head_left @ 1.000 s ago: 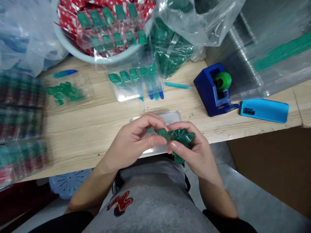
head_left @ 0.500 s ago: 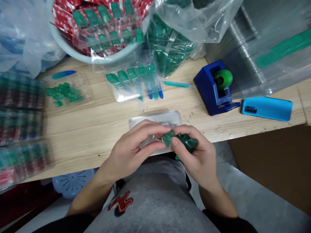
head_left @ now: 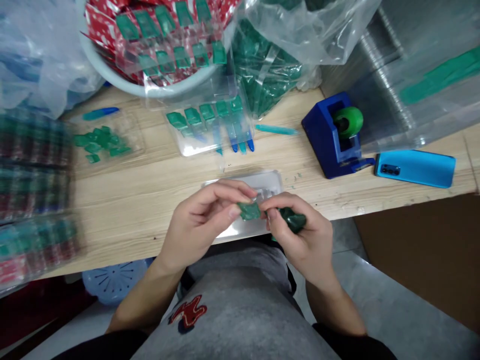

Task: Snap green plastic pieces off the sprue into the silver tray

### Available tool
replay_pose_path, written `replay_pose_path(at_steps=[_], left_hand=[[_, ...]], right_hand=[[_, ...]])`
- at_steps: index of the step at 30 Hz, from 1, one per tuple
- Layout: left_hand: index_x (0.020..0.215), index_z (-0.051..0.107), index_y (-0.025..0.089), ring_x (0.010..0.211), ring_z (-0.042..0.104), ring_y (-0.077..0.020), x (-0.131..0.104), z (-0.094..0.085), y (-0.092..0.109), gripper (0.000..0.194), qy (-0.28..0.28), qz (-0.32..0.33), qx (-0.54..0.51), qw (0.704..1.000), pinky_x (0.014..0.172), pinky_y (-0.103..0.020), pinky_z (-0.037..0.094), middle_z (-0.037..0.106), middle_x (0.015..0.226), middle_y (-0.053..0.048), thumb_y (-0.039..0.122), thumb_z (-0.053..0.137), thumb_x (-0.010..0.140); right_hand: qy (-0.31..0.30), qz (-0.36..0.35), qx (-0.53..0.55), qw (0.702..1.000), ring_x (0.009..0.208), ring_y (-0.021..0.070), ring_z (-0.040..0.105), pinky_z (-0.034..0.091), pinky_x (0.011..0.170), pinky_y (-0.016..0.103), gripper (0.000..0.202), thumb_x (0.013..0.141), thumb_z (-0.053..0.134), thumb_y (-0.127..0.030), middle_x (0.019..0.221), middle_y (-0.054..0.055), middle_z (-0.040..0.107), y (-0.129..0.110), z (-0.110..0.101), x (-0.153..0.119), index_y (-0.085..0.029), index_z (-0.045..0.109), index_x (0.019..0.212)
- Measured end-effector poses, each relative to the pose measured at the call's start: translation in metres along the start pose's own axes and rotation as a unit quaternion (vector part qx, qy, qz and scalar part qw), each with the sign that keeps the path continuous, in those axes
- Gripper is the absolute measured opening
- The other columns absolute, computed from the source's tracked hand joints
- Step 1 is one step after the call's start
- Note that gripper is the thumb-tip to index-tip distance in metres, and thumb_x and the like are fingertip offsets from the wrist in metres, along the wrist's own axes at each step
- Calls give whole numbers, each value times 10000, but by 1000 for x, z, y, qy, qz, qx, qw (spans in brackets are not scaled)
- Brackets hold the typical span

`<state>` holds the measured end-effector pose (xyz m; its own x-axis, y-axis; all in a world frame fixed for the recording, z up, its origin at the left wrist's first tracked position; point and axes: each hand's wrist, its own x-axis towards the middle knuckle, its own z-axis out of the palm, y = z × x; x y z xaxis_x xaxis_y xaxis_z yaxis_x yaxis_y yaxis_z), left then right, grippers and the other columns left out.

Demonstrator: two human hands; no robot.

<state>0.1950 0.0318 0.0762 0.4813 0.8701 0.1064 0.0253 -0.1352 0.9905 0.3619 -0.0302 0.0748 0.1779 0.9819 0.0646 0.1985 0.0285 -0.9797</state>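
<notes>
Left hand (head_left: 193, 220) pinches squarish translucent-green plastic piece (head_left: 250, 211) at fingertips (head_left: 234, 212); right hand (head_left: 305, 242), clasping glossy dark-green plastic (head_left: 294, 220), best held steady.

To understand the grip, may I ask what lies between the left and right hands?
In the head view, a translucent green piece, pinched by the left hand; beneath it, a clear plastic tray.

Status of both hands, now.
Left hand: closed, pinching a translucent green plastic piece between thumb and fingers.
Right hand: closed, holding a darker green plastic clump, partly hidden by the fingers.
</notes>
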Motion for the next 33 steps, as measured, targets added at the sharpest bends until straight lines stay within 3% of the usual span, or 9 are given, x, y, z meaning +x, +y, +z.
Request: replay_pose_path(at_steps=[4,8,11,16,20,24,28,31,33], left_hand=[[1047,660,234,940,693,-142,0,-8,-6,144,42,21,145,988,830,-264,575,722,1011,-18,183,624,917],[1089,630,184,995,669,-159,10,-12,-10,165,-98,113,325,934,884,-294,557,707,1043,-51,142,560,946],[1113,610,146,990,649,-168,17,-8,-13,179,-159,154,361,906,875,-308,550,693,1064,-81,123,516,962],[1112,607,124,983,624,-200,24,2,-14,177,-222,163,404,872,859,-341,542,685,1060,-96,148,506,969],[1096,613,83,943,633,-218,27,7,-19,198,-233,179,443,847,818,-350,547,693,1030,-122,158,470,982],[1130,619,144,975,641,-207,27,3,-20,234,-203,158,397,881,833,-351,548,689,1058,-106,273,483,992],[1138,628,221,1003,643,-183,27,0,-5,194,-92,109,313,939,855,-326,541,689,1048,-59,223,535,967],[1053,655,239,927,651,-162,25,5,9,170,-61,115,294,947,828,-300,537,699,976,-22,154,562,938],[1047,652,239,903,646,-153,21,9,15,184,-60,123,292,946,812,-291,534,696,979,-17,126,570,928]], right_hand=[[106,70,30,991,580,56,584,472,551,181,106,895,620,-182,726,-45,673,10,-14,0,-239,702,929],[189,74,61,977,541,66,573,465,504,194,62,886,641,-210,682,-35,652,20,-30,-1,-215,702,899],[196,74,63,976,538,64,573,465,502,192,50,881,651,-215,676,-36,645,22,-33,-2,-207,698,895],[173,90,41,980,550,64,575,469,528,199,66,883,656,-247,696,-38,647,21,-31,-3,-213,701,916],[126,118,60,983,584,65,580,464,550,199,89,883,660,-279,740,-33,651,24,-30,-1,-228,698,944],[17,160,150,975,570,59,565,475,540,195,247,869,673,-302,813,-24,662,24,-29,-1,-248,654,1109],[-83,168,239,953,539,53,540,491,545,201,350,866,658,-271,783,-30,642,18,-20,0,-240,598,1210],[-86,177,245,949,542,61,538,478,544,202,363,857,653,-252,712,-47,598,17,-10,11,-239,587,1213],[-31,169,231,958,552,65,541,464,545,203,330,843,657,-259,699,-50,584,23,-12,19,-243,594,1166]])
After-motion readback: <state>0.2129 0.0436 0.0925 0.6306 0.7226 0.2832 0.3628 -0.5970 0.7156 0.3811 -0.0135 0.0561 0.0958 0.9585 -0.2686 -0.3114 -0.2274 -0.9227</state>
